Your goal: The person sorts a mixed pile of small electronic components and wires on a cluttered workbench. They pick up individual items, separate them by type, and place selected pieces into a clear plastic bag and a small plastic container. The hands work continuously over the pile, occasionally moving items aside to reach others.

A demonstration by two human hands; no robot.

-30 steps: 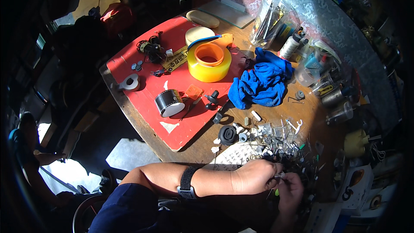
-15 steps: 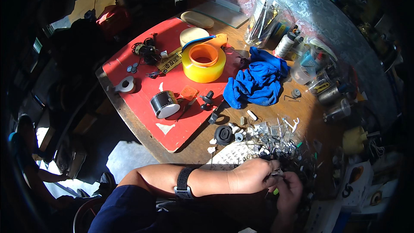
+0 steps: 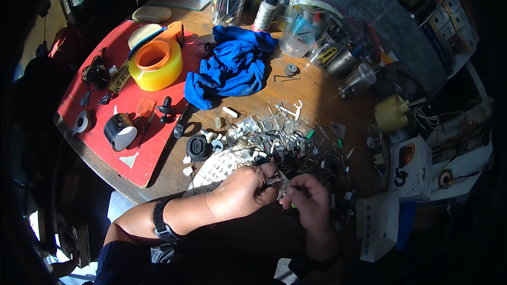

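Note:
My left hand [image 3: 244,190] and my right hand [image 3: 309,200] meet at the near edge of a round wooden table [image 3: 311,87]. Together they pinch a small metal part [image 3: 279,182] between their fingertips; its exact shape is too small to tell. A dark watch strap [image 3: 161,220] circles my left wrist. Just beyond the hands lies a scattered pile of small metal pins and electronic bits [image 3: 288,142], partly over a printed sheet of paper [image 3: 219,169].
A red mat [image 3: 153,142] covers the table's left side, carrying a yellow tape roll [image 3: 156,63], a black tape roll [image 3: 119,131] and small black parts. A blue cloth [image 3: 232,68] lies mid-table. Jars and cups [image 3: 322,47] crowd the back; white boxes [image 3: 412,166] stand at the right.
The view has shifted so the table sits further left and closer. Both hands stay together at the near edge, working the small part.

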